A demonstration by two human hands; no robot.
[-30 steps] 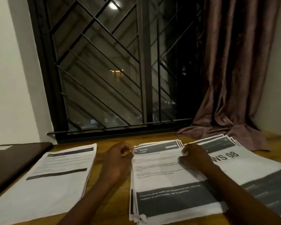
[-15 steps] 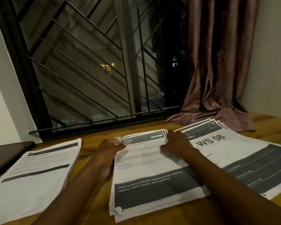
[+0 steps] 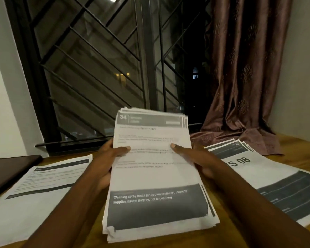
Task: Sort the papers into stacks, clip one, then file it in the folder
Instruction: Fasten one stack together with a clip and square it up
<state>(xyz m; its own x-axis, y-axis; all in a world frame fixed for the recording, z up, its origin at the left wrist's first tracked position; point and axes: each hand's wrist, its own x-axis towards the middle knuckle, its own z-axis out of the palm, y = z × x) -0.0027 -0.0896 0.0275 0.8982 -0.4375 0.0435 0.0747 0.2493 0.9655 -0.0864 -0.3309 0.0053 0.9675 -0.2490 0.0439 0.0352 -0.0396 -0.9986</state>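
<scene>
Between both hands, over the middle of the table [image 3: 301, 151], the middle stack [image 3: 156, 176] is held tilted up, its near edge low. The left hand [image 3: 106, 163] and right hand [image 3: 197, 161] grip its sides, thumbs on top. Sorting looks done. Squaring this stack for clipping seems next, though no clip shows. A left stack [image 3: 39, 190] and right stack [image 3: 261, 178] flank it. What looks like the dark folder [image 3: 9, 172] lies far left, unobstructed.
</scene>
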